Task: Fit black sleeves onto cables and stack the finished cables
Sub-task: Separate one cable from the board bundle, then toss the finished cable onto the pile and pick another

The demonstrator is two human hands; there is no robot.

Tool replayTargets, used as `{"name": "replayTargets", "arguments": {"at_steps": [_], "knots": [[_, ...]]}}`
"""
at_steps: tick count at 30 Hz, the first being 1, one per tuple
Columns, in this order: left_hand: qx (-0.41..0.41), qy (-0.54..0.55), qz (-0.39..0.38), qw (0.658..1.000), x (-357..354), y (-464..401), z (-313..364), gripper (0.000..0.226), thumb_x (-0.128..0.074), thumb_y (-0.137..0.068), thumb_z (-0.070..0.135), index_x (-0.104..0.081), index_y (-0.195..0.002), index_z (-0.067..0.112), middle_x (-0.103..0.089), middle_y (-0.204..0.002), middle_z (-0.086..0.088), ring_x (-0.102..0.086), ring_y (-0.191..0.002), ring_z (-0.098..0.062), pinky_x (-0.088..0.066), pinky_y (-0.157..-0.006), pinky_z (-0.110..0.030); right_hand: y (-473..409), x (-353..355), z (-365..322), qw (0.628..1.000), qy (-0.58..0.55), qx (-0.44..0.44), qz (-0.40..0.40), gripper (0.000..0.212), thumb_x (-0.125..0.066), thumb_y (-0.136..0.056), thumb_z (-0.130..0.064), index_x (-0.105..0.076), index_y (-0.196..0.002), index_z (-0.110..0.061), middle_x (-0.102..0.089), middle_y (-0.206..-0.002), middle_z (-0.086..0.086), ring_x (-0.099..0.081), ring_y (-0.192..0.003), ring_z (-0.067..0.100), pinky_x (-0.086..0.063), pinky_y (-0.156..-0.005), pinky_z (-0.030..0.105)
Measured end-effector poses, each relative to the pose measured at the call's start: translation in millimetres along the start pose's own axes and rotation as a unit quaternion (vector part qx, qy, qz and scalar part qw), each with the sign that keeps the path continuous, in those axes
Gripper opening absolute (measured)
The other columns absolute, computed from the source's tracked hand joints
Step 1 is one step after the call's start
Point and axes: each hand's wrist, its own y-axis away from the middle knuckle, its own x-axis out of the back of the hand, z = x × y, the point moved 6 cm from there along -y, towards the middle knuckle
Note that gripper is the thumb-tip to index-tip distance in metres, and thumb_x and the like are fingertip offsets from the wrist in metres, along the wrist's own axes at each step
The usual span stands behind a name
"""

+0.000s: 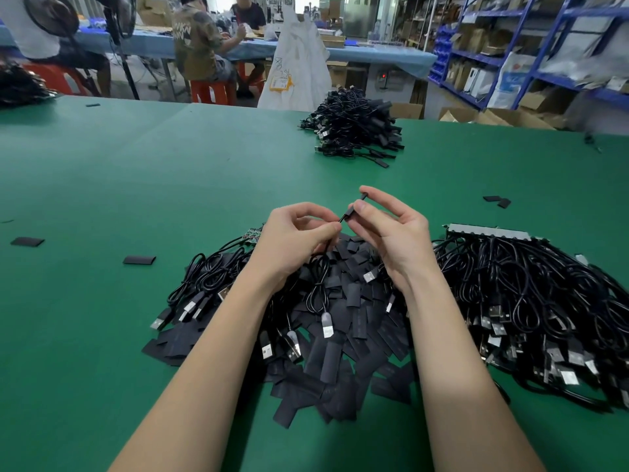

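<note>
Hands x2, left hand (295, 237) fingers pinching 1 cable (320, 284), right hand (391, 229) pinching 1 sleeve (355, 207)

- Beyond the pinching hands, bare green table (211, 158) runs open to the far cable stack (357, 131).
- Under them, the sleeve pile (343, 356).
- Right, the cable heap (531, 301) blocks.

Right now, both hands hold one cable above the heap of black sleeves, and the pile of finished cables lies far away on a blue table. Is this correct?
Not quite: the table is green, not blue, as the head view shows. The rest stands: the left hand and right hand hold one cable above the heap of black sleeves, with the pile of finished cables far away.
</note>
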Motion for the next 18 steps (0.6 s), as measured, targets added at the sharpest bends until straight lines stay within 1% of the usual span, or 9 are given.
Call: {"name": "replayTargets", "arguments": {"at_steps": [2, 4, 6, 8, 10, 12, 15, 16, 18], "knots": [[-0.007, -0.007, 0.004, 1.000, -0.5, -0.5, 2.2, 0.003, -0.075, -0.087, 0.007, -0.074, -0.090, 0.007, -0.073, -0.067, -0.005, -0.052, -0.053, -0.013, -0.046, -0.057, -0.016, 0.1, -0.2, -1.4, 1.000, 0.000, 0.002, 0.001, 0.022, -0.074, -0.087, 0.000, -0.077, -0.103, -0.015, -0.077, -0.084, 0.010, -0.075, -0.083, 0.018, -0.060, -0.077, 0.024], [-0.012, -0.023, 0.017, 1.000, 0.2, -1.4, 4.9, 0.003, -0.076, -0.087, 0.008, -0.075, -0.090, 0.010, -0.073, -0.069, -0.003, -0.058, -0.055, -0.010, -0.047, -0.058, -0.015, -0.1, 0.2, -3.8, 1.000, 0.003, 0.002, 0.000, 0.025, -0.074, -0.088, -0.002, -0.075, -0.109, -0.016, -0.077, -0.088, 0.010, -0.075, -0.087, 0.020, -0.060, -0.078, 0.024], [-0.023, -0.047, 0.032, 0.998, 1.9, -3.1, 11.6, 0.003, -0.076, -0.087, 0.011, -0.076, -0.089, 0.013, -0.074, -0.071, -0.002, -0.062, -0.059, -0.008, -0.048, -0.062, -0.016, -0.9, 1.5, -6.8, 1.000, 0.006, -0.001, -0.010, 0.034, -0.074, -0.091, -0.010, -0.068, -0.124, -0.020, -0.078, -0.097, 0.010, -0.075, -0.095, 0.026, -0.060, -0.081, 0.027], [-0.052, -0.085, 0.042, 0.994, 2.7, -9.0, 25.6, 0.004, -0.076, -0.087, 0.011, -0.077, -0.090, 0.015, -0.075, -0.074, -0.002, -0.065, -0.063, -0.008, -0.050, -0.065, -0.019, -2.7, 5.2, -10.7, 1.000, 0.011, -0.005, -0.016, 0.042, -0.070, -0.096, -0.021, -0.056, -0.136, -0.024, -0.078, -0.102, 0.011, -0.076, -0.097, 0.030, -0.061, -0.081, 0.029], [-0.098, -0.146, 0.045, 0.983, 1.0, -20.5, 47.9, 0.005, -0.075, -0.088, 0.011, -0.077, -0.091, 0.014, -0.076, -0.078, -0.003, -0.070, -0.069, -0.011, -0.055, -0.070, -0.023, -3.1, 10.6, -15.4, 1.000, 0.019, -0.004, -0.005, 0.038, -0.064, -0.100, -0.028, -0.053, -0.135, -0.022, -0.078, -0.102, 0.010, -0.076, -0.095, 0.029, -0.062, -0.078, 0.030], [-0.152, -0.210, 0.053, 0.964, -3.8, -38.7, 75.6, 0.007, -0.073, -0.088, 0.011, -0.077, -0.091, 0.015, -0.076, -0.081, -0.002, -0.071, -0.074, -0.013, -0.056, -0.075, -0.022, -3.3, 16.9, -18.0, 1.000, 0.023, -0.003, 0.009, 0.028, -0.059, -0.103, -0.029, -0.057, -0.128, -0.018, -0.079, -0.101, 0.008, -0.076, -0.094, 0.027, -0.062, -0.075, 0.029], [-0.220, -0.326, 0.065, 0.917, -17.8, -74.9, 111.1, 0.014, -0.069, -0.090, 0.012, -0.078, -0.099, 0.017, -0.071, -0.084, 0.006, -0.064, -0.073, -0.006, -0.049, -0.075, -0.011, -3.1, 23.5, -16.8, 0.999, 0.041, -0.010, 0.021, 0.022, -0.058, -0.103, -0.028, -0.063, -0.120, -0.015, -0.079, -0.099, 0.005, -0.077, -0.092, 0.025, -0.061, -0.073, 0.028], [-0.232, -0.369, 0.063, 0.898, -24.0, -88.3, 116.8, 0.017, -0.067, -0.091, 0.012, -0.078, -0.103, 0.017, -0.070, -0.087, 0.006, -0.063, -0.077, -0.007, -0.049, -0.078, -0.013, -2.8, 25.1, -16.0, 0.998, 0.050, -0.012, 0.024, 0.021, -0.058, -0.103, -0.027, -0.065, -0.119, -0.014, -0.079, -0.098, 0.005, -0.077, -0.091, 0.024, -0.061, -0.073, 0.028], [-0.236, -0.443, 0.052, 0.863, -36.1, -115.5, 116.8, 0.025, -0.059, -0.094, 0.008, -0.078, -0.108, 0.018, -0.073, -0.100, 0.001, -0.067, -0.090, -0.017, -0.053, -0.088, -0.027, -2.2, 27.0, -14.7, 0.998, 0.062, -0.015, 0.028, 0.020, -0.058, -0.103, -0.025, -0.067, -0.115, -0.014, -0.079, -0.098, 0.005, -0.077, -0.087, 0.022, -0.061, -0.072, 0.027]]}}
